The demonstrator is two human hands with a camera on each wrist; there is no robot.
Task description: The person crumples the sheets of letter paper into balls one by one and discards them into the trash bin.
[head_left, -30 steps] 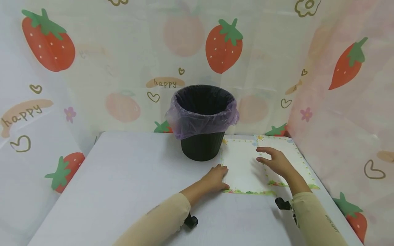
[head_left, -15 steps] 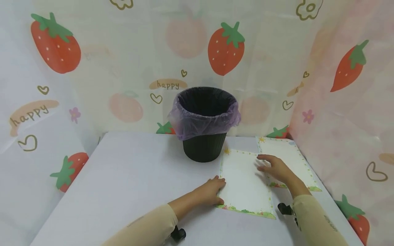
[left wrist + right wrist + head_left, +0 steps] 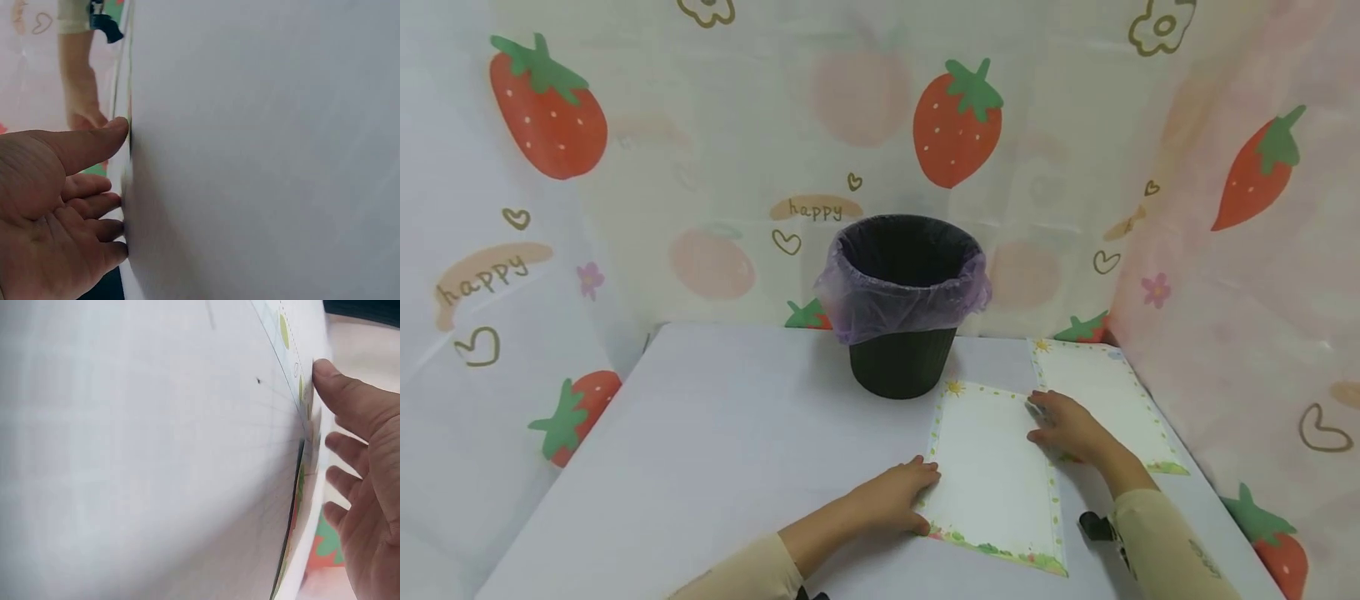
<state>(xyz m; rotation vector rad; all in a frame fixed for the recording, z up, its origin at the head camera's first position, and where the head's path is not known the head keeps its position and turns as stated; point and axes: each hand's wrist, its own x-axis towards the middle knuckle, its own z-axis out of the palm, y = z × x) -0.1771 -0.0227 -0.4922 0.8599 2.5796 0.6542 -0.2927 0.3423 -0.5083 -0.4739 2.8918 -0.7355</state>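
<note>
A white sheet of paper (image 3: pixel 992 467) with a printed border of flowers and a sun lies on the table between both hands. My left hand (image 3: pixel 887 500) rests at its left edge, palm down, fingers extended. In the left wrist view, the thumb and fingertips of this left hand (image 3: pixel 56 206) touch the table along the paper's edge. My right hand (image 3: pixel 1070 429) is at the sheet's upper right edge, fingers loosely spread. The right wrist view has the thumb of the right hand (image 3: pixel 369 475) close over the border, nothing gripped.
A second bordered sheet (image 3: pixel 1105 404) lies behind the right hand, at the table's back right. At the back middle stands a black trash bin (image 3: pixel 902 367) lined with a purple bag (image 3: pixel 898 315). Strawberry-printed curtains (image 3: pixel 730 150) surround the white table (image 3: pixel 737 433).
The front sheet has slid toward me, away from the back sheet and the bin, with my left hand moving along at its edge. My right hand has lowered slightly toward the paper.
</note>
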